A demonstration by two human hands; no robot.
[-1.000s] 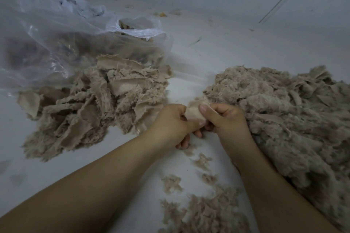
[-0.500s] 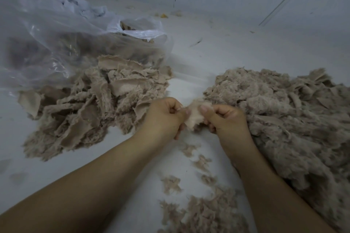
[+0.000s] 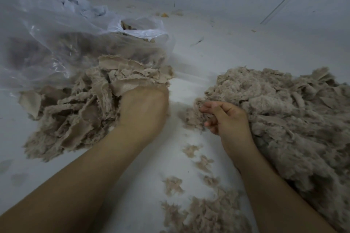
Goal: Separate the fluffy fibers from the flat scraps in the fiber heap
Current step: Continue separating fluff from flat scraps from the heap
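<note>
The mixed fiber heap [image 3: 284, 111] of beige fluff and flat strips lies at the right. A pile of flat scraps [image 3: 75, 117] lies at the left. My left hand [image 3: 144, 111] is blurred and reaches into the right edge of that pile. Its fingers are hidden under a flat scrap [image 3: 130, 86], so its grip cannot be seen. At the heap's left edge, my right hand [image 3: 227, 119] curls its fingers round a tuft of fluffy fibers [image 3: 196, 117].
A clear plastic bag [image 3: 56, 34] with more fibers inside lies behind the scrap pile. Small loose tufts [image 3: 206, 213] are strewn over the white surface [image 3: 217, 53] between and below my forearms. A grey wall rises at the back.
My hands, which pinched one scrap together between the piles, have parted. The left hand swung left to the scrap pile with the scrap; the right stayed by the heap with fluff.
</note>
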